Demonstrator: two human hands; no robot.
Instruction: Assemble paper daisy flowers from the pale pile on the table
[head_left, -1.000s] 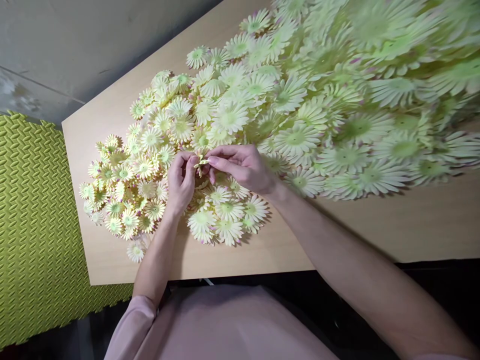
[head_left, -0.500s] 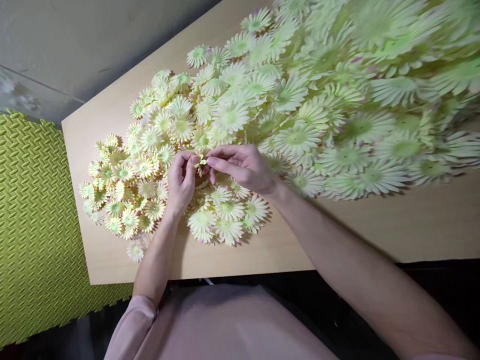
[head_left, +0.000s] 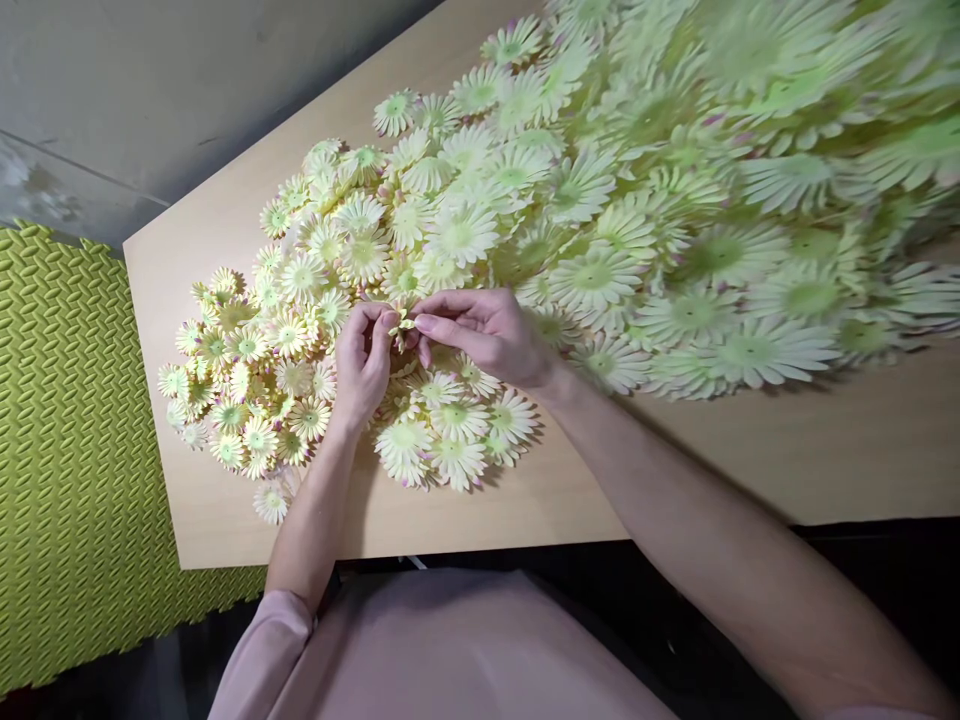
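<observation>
Between my two hands is a small pale-yellow artificial flower (head_left: 403,322), raised just over the pile. My left hand (head_left: 365,355) pinches its left side with thumb and forefinger, the other fingers curled in. From the right, the thumb and forefinger of my right hand (head_left: 487,335) close on its other edge. My fingertips cover part of the petals. Below my hands lies a cluster of larger cream flower heads (head_left: 459,420) with green centres. Smaller flower heads (head_left: 247,345) with pinkish petal tips are heaped left of my left hand.
A big heap of pale flower heads (head_left: 690,310) spreads over the right and back of the wooden table (head_left: 570,500). A grey wall (head_left: 225,80) runs behind the table. A yellow-green textured mat (head_left: 75,450) stands along the left edge.
</observation>
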